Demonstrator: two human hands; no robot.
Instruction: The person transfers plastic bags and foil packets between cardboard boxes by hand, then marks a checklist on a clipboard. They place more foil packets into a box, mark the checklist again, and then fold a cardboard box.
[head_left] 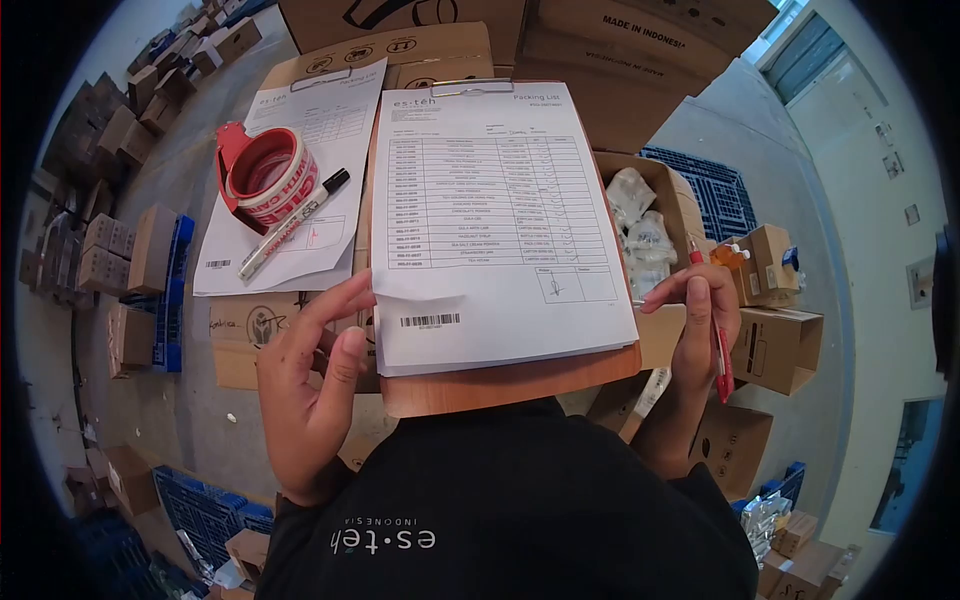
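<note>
A brown clipboard (510,392) with a printed packing list (490,320) under its metal clip lies in front of me. Check marks run down the list's right column. My left hand (318,375) is at the clipboard's left edge, fingers apart, holding nothing. My right hand (700,325), at the right edge, has a red pen (722,360) held against the palm, its fingertips near the board. Left of the clipboard, a red tape dispenser (262,178) and a black-capped marker (292,226) rest on a second set of papers (335,135).
Cardboard boxes (650,60) stand behind the clipboard. An open box (680,210) with clear plastic-wrapped items is at the right, near another carton (780,350). Blue pallets (700,180) and stacked boxes (150,245) stand on the floor around.
</note>
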